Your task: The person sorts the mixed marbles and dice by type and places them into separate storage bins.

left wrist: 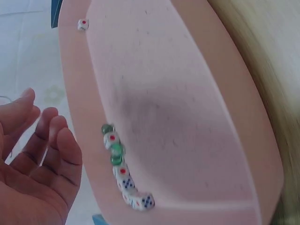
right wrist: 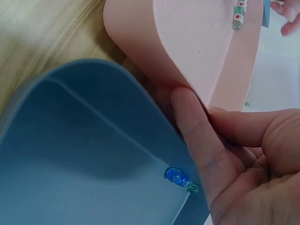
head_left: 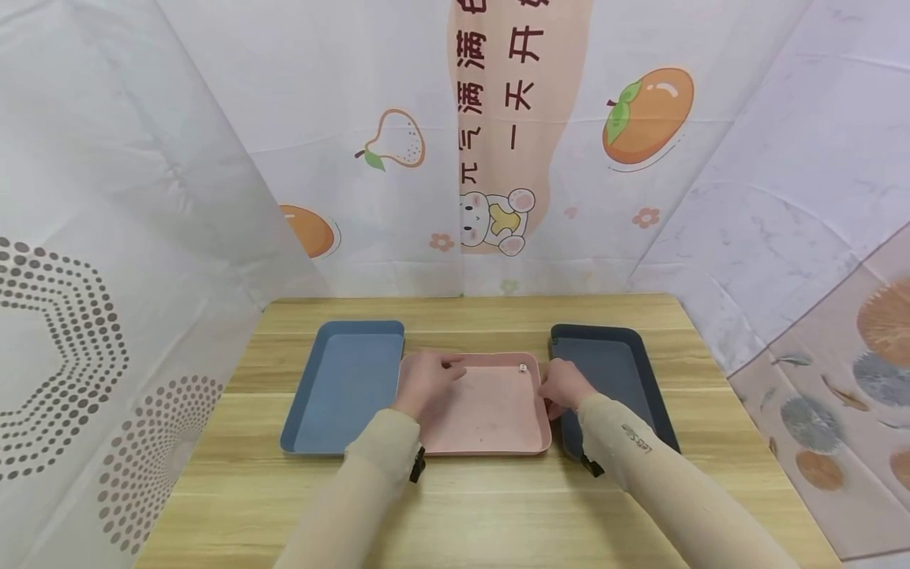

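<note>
My right hand (head_left: pixel 565 383) pinches the right wall of the pink tray (head_left: pixel 490 415), thumb at the rim and a finger against the outer side. Above the tray's back left corner, my left hand (head_left: pixel 426 379) has its fingers loosely bent with nothing between them. A row of white dice (left wrist: pixel 123 171) and green marbles (left wrist: pixel 116 150) lies along the tray's back wall; in the head view the left hand hides it. One lone die (head_left: pixel 523 367) sits by the back right corner.
To the left lies a blue tray (head_left: pixel 348 387). A dark blue tray (head_left: pixel 604 367) stands close on the right, with blue marbles (right wrist: pixel 177 176) and a green marble (right wrist: pixel 192 188) in its corner. Behind the wooden table (head_left: pixel 490 514) hangs a printed curtain (head_left: pixel 398 237).
</note>
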A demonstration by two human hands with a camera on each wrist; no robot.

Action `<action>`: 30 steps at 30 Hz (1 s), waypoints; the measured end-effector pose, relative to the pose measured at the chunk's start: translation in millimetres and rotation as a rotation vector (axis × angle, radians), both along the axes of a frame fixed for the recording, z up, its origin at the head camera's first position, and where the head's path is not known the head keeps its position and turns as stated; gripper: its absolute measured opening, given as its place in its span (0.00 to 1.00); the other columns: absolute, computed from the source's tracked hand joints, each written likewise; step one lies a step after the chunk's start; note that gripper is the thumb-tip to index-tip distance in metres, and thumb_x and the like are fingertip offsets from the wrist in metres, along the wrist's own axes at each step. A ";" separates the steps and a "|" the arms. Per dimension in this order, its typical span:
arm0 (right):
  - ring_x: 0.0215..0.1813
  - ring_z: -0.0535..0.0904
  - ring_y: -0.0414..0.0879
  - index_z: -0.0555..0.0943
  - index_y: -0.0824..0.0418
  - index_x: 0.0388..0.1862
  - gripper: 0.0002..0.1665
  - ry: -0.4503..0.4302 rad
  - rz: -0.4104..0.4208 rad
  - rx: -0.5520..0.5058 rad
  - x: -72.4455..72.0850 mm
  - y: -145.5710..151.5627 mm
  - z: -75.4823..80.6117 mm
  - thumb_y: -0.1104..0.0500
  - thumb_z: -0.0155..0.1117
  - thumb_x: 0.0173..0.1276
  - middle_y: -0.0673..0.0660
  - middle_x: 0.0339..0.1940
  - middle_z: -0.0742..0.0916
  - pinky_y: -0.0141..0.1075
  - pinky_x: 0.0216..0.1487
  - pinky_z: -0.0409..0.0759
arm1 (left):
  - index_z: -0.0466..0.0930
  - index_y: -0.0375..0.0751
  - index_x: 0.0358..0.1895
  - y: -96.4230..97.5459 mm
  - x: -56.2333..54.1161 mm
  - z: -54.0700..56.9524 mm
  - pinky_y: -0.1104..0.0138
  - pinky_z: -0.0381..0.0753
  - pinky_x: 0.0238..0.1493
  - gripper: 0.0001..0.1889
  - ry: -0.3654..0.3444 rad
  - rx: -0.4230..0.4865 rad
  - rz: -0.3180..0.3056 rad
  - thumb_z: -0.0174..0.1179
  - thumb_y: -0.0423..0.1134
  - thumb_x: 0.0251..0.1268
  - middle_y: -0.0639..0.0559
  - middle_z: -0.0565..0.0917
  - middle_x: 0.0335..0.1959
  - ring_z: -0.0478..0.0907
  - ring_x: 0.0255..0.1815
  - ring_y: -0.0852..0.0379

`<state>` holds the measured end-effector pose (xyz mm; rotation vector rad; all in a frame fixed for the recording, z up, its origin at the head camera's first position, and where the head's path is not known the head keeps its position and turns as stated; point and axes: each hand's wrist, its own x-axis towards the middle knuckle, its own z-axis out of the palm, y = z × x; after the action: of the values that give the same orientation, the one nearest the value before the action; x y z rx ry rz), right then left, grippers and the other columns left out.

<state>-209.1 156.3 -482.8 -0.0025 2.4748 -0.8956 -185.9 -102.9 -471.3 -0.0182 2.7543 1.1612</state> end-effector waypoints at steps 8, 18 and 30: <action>0.22 0.87 0.49 0.85 0.71 0.24 0.12 0.014 0.003 -0.013 -0.2 0.6 -1.9 0.74 0.59 0.65 0.62 0.21 0.88 0.40 0.25 0.86 | 0.86 0.45 0.60 24.3 -12.8 -11.0 0.55 0.82 0.55 0.17 -0.059 0.182 0.001 0.67 0.41 0.71 0.47 0.87 0.55 0.84 0.55 0.50; 0.24 0.88 0.52 0.85 0.71 0.25 0.11 -0.004 -0.005 -0.029 -2.0 0.6 -2.3 0.74 0.59 0.66 0.62 0.22 0.87 0.43 0.27 0.87 | 0.88 0.48 0.58 45.5 -25.6 -31.8 0.58 0.83 0.49 0.17 -0.054 0.247 0.019 0.71 0.40 0.66 0.48 0.88 0.55 0.84 0.49 0.52; 0.23 0.87 0.50 0.85 0.71 0.29 0.10 -0.025 -0.003 -0.002 -3.0 -0.6 -2.0 0.73 0.59 0.69 0.63 0.23 0.87 0.40 0.26 0.87 | 0.90 0.49 0.53 67.2 -35.3 -48.6 0.60 0.85 0.52 0.16 -0.003 0.260 0.043 0.73 0.38 0.62 0.53 0.89 0.52 0.85 0.56 0.52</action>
<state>-212.1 155.6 -484.8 0.0116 2.4508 -0.8943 -221.1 -35.7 -519.9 -0.0501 2.5896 1.5189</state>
